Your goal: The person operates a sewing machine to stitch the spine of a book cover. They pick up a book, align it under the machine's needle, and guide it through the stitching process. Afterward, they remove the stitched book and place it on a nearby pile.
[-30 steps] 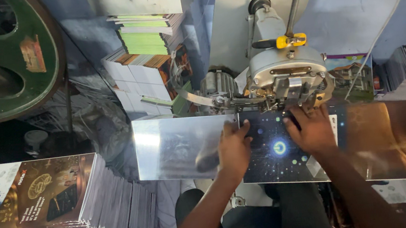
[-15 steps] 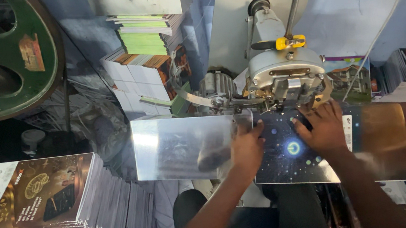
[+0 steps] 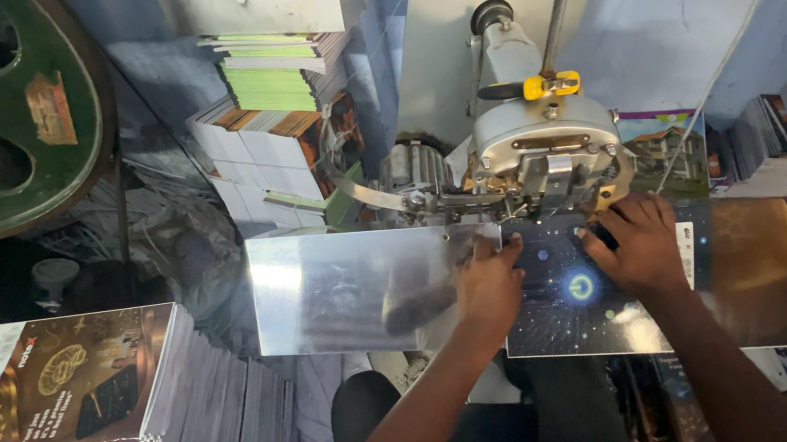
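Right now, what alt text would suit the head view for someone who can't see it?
Two hands, left and right, press a dark starry booklet flat on a shiny metal table under a grey stitching machine. A stack of booklets lies at the left.

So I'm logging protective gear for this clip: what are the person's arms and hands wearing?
Nothing that shows. The left hand and the right hand are bare: no gloves, rings, watch or bands visible. Both forearms are uncovered up to the bottom edge of the picture, so no sleeve comes into view.
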